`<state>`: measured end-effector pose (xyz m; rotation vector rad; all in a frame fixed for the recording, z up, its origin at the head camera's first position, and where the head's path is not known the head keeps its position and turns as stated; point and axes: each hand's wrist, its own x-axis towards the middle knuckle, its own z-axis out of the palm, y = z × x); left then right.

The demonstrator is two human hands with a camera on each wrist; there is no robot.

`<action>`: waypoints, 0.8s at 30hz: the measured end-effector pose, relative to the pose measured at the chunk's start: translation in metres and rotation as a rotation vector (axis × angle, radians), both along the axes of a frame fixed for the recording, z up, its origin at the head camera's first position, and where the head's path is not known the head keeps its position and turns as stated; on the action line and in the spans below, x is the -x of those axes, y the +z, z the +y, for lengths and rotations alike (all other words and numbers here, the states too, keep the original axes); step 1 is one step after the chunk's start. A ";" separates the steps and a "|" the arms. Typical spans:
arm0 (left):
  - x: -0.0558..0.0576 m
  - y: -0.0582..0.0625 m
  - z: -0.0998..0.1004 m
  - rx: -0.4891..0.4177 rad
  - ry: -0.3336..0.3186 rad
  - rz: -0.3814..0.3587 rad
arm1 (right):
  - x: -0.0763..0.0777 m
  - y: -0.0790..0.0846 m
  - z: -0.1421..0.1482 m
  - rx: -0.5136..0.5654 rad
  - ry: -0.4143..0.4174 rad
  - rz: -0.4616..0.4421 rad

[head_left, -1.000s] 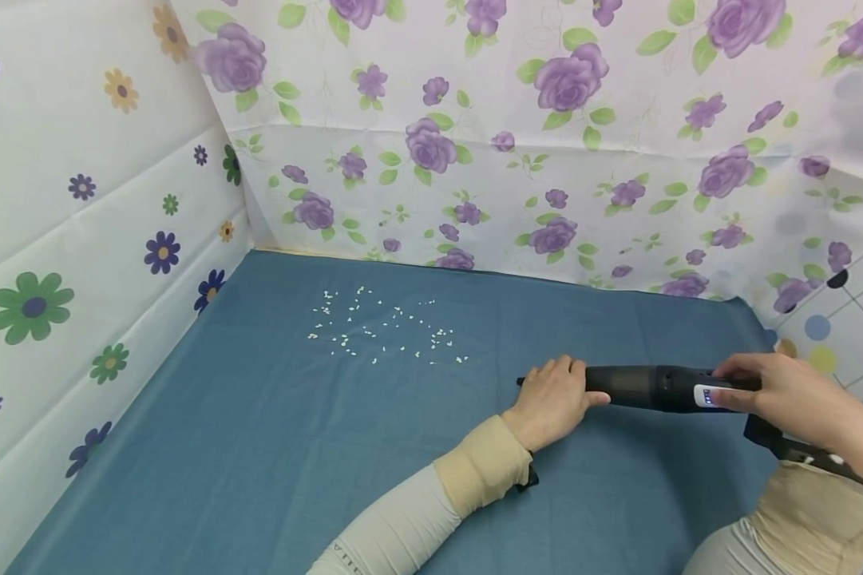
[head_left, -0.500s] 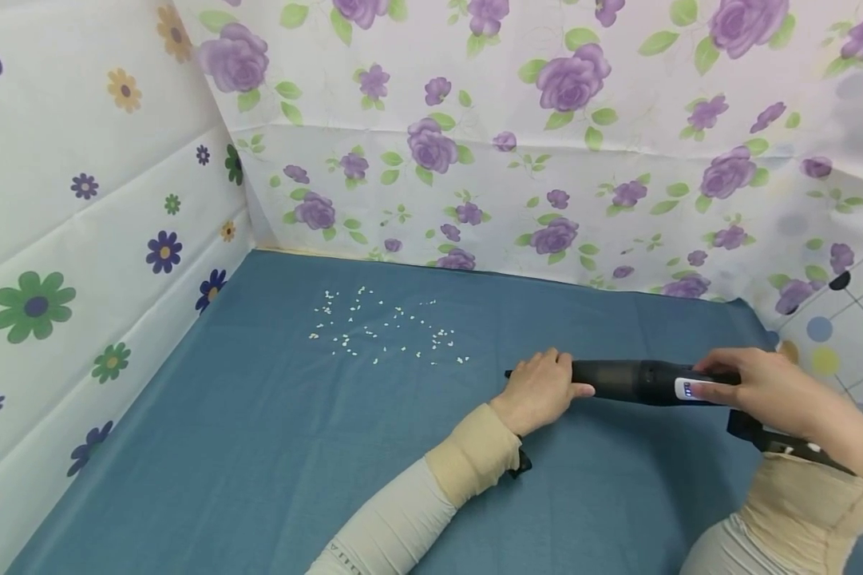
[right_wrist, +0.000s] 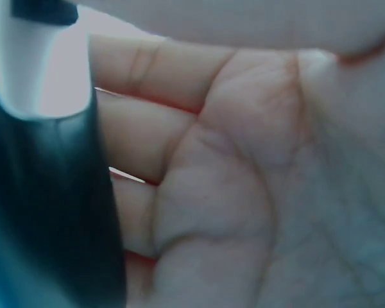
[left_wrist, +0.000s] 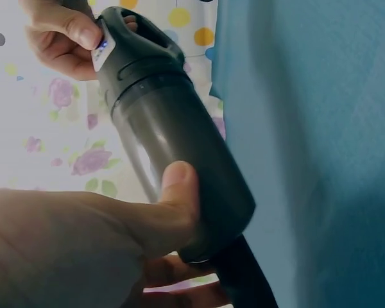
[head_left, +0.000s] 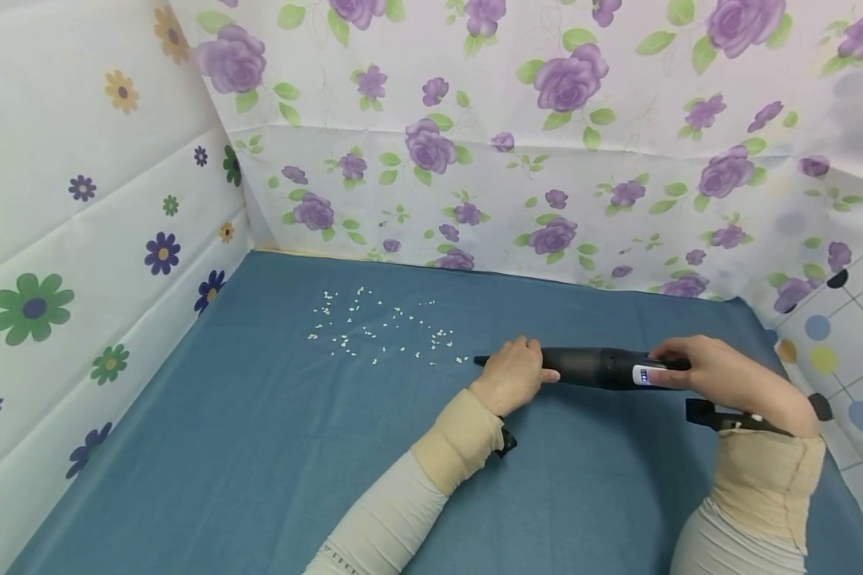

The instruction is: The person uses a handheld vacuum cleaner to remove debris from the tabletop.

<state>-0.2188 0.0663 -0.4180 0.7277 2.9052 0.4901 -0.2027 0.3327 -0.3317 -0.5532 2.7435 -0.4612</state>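
Note:
Both hands hold a black handheld vacuum cleaner above the blue cloth. The left hand grips its front end, where a narrow nozzle pokes out to the left; in the left wrist view the thumb lies along the smoky dust cup. At the rear, the right hand grips the handle, its thumb on a white panel with lit blue marks. Small white crumbs lie scattered on the cloth, the rightmost just left of the nozzle tip. The right wrist view shows the curled fingers beside the handle.
A blue cloth covers the surface. Behind it hangs a white sheet with purple roses. A flower-printed sheet rises on the left, and a dotted, tiled-pattern sheet stands on the right.
Both hands have moved left and slightly away from the person with the vacuum cleaner, bringing its nozzle close to the rightmost crumbs. The crumbs look unmoved.

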 end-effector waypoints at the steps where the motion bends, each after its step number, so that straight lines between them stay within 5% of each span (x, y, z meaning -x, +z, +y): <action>1: 0.001 0.001 -0.001 0.004 0.003 -0.009 | 0.001 -0.001 -0.001 -0.001 0.003 -0.005; 7: 0.003 0.003 -0.004 0.025 0.032 -0.052 | 0.005 -0.003 -0.006 0.008 0.013 -0.038; 24: 0.004 0.007 -0.010 0.007 0.045 -0.029 | 0.007 -0.003 -0.011 0.020 0.012 -0.027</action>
